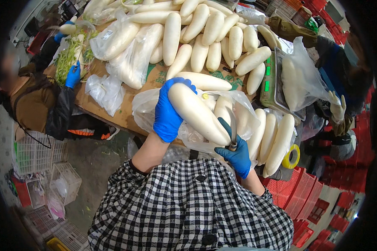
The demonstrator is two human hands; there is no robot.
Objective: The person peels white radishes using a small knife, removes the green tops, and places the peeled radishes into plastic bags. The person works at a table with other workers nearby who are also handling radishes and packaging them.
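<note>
My left hand, in a blue glove, grips a large white daikon radish around its upper end. The radish slants down to the right, its lower end close to my right hand. That hand, gloved in a darker blue, is closed around a small knife with a curved blade, which points up and away from me. Beneath both hands lies an open clear plastic bag with more radishes inside. Just beyond it rests another daikon on the cardboard-covered table.
Many daikons are heaped at the back. Several stand at my right beside a yellow tape roll. A scale carries a bagged radish. One co-worker's blue-gloved hand is among greens at left; another person's gloved hand is at right.
</note>
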